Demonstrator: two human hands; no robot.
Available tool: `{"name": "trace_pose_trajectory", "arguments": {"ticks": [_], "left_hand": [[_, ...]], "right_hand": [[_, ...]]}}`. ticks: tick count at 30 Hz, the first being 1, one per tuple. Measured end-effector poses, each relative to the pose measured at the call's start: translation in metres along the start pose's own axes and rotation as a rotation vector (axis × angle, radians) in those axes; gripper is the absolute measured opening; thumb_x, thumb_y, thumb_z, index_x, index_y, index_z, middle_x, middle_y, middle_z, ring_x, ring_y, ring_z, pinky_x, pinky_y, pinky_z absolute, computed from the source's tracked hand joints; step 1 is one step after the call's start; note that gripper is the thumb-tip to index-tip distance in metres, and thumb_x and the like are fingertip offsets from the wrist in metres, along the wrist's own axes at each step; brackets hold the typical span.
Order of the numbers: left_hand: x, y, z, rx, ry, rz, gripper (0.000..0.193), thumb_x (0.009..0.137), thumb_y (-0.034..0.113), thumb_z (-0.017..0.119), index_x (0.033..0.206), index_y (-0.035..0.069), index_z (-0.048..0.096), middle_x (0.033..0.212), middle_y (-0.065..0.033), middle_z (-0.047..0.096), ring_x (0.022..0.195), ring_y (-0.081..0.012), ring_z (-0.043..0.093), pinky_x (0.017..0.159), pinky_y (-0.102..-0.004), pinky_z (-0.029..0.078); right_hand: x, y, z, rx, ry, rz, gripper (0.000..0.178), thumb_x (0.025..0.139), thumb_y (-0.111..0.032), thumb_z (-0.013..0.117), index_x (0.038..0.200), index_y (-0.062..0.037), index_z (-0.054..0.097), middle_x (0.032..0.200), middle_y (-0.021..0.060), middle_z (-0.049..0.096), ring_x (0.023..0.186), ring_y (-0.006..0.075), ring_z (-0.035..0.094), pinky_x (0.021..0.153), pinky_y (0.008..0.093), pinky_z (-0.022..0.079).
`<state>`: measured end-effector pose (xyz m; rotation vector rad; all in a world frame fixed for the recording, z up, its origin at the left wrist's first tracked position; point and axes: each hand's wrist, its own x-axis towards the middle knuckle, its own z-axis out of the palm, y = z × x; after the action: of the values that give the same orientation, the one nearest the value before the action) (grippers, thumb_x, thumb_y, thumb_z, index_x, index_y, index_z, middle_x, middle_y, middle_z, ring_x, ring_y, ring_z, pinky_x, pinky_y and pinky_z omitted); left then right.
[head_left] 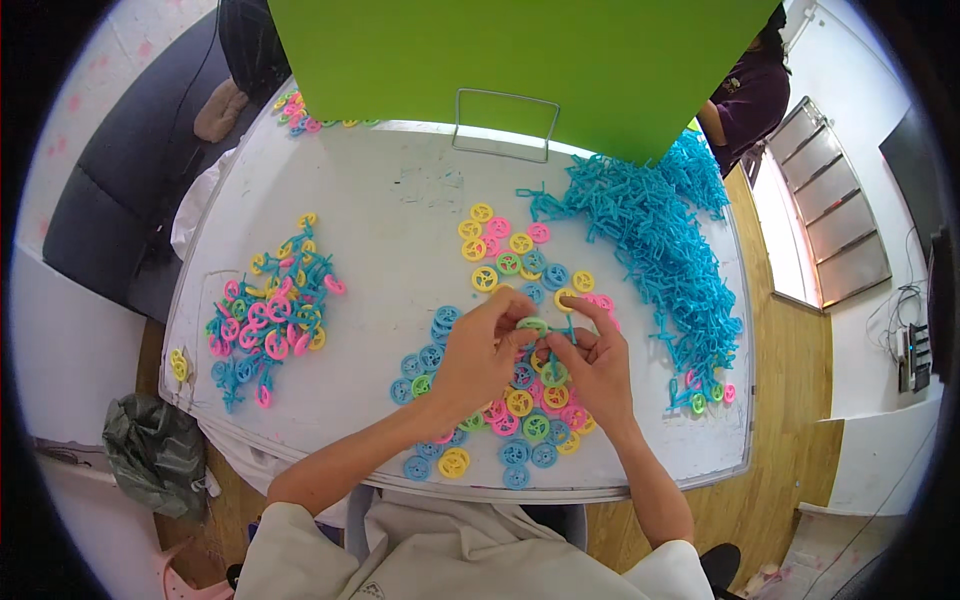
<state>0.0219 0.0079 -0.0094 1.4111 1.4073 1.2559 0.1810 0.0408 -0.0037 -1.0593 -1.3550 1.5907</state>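
A small green plastic wheel (533, 324) is pinched between the thumb and forefinger of my left hand (487, 350). Close beside it, my right hand (597, 372) grips a thin blue plastic stem (569, 322), its fingers closed around it. Whether stem and wheel touch is hard to make out. Under and around both hands lie many loose spoked wheels in blue, yellow, pink and green, such as a yellow wheel (453, 463) near the table's front edge. Part of this spread is hidden by my hands.
Blue stems form a long heap (650, 225) on the right of the white table (370, 250). Stems joined with wheels make a pile (270, 310) at left. A green panel (520, 60) with a wire stand (500, 153) rises at the back; another person (750, 95) is beyond it.
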Motion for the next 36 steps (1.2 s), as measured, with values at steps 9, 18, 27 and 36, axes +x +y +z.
{"name": "trace_pose_trajectory", "arguments": {"ticks": [9, 18, 27, 36], "left_hand": [[0.002, -0.008, -0.002, -0.173, -0.008, -0.080, 0.025, 0.091, 0.003, 0.055, 0.114, 0.004, 0.064, 0.082, -0.0068, 0.064, 0.068, -0.0104, 0.056, 0.061, -0.0252, 0.047], [-0.003, -0.011, 0.001, -0.251, 0.040, -0.098, 0.025, 0.092, 0.004, 0.055, 0.114, 0.004, 0.065, 0.087, -0.0090, 0.068, 0.075, -0.0094, 0.061, 0.065, -0.0236, 0.051], [-0.003, -0.008, 0.001, -0.355, 0.032, -0.165, 0.024, 0.091, 0.004, 0.056, 0.113, 0.001, 0.064, 0.090, -0.0121, 0.069, 0.077, -0.0098, 0.064, 0.068, -0.0242, 0.053], [-0.003, -0.002, -0.002, -0.167, -0.037, -0.176, 0.024, 0.093, 0.003, 0.053, 0.115, -0.002, 0.061, 0.101, -0.0097, 0.066, 0.087, -0.0135, 0.063, 0.077, -0.0259, 0.055]], "right_hand": [[-0.001, 0.009, -0.004, -0.282, 0.091, -0.107, 0.016, 0.084, -0.003, 0.068, 0.099, 0.0027, 0.065, 0.083, 0.0078, 0.070, 0.075, 0.0099, 0.066, 0.066, 0.0221, 0.052], [0.000, 0.010, -0.004, -0.261, 0.071, -0.047, 0.017, 0.084, -0.001, 0.067, 0.100, 0.0036, 0.065, 0.082, 0.0107, 0.070, 0.074, 0.0101, 0.066, 0.061, 0.0199, 0.051], [0.001, 0.015, 0.002, -0.095, 0.138, -0.020, 0.017, 0.084, -0.002, 0.067, 0.099, 0.0055, 0.064, 0.082, 0.0114, 0.070, 0.073, 0.0112, 0.066, 0.061, 0.0204, 0.051], [-0.004, 0.006, 0.003, -0.351, 0.170, -0.097, 0.020, 0.081, -0.001, 0.071, 0.099, 0.0036, 0.066, 0.086, 0.0099, 0.070, 0.077, 0.0094, 0.065, 0.064, 0.0201, 0.050]]}}
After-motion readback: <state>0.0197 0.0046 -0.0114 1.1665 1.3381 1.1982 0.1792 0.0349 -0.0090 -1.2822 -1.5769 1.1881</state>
